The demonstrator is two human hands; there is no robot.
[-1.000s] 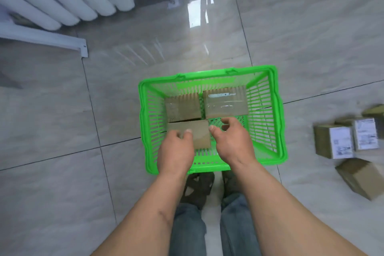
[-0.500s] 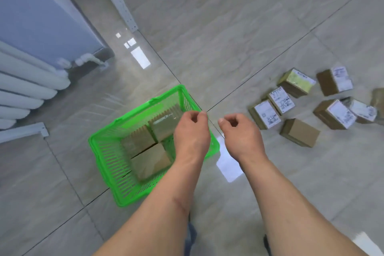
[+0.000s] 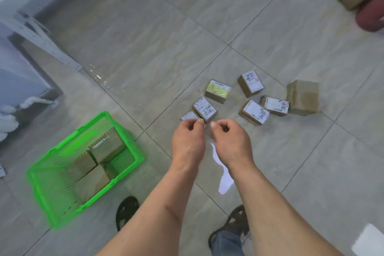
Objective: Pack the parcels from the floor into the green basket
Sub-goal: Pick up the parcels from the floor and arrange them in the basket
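Parcels [image 3: 252, 101] lie scattered on the tiled floor [image 3: 145, 58] ahead of me, most of them with white printed labels facing up, one with a yellowish label [image 3: 218, 90], and a plain brown one [image 3: 303, 96] standing at the far right of the group. Both my hands hang above the floor at the near edge of that cluster, empty. My left hand [image 3: 188, 141] has its fingers curled loosely inward, thumb near the forefinger, with nothing between them; it partly hides a labelled parcel [image 3: 189, 116], and I cannot tell whether my fingertips touch it. My right hand [image 3: 230, 141] is curled the same way just beside the left, also gripping nothing. Off to my left the green basket [image 3: 87, 199] sits on the floor, well apart from the loose parcels, and three brown parcels [image 3: 93, 167] are already packed together in its bottom, with bare green mesh showing in one corner. My dark sandals [image 3: 125, 212] stand on the tiles below my forearms, the left one just beside the basket's near rim.
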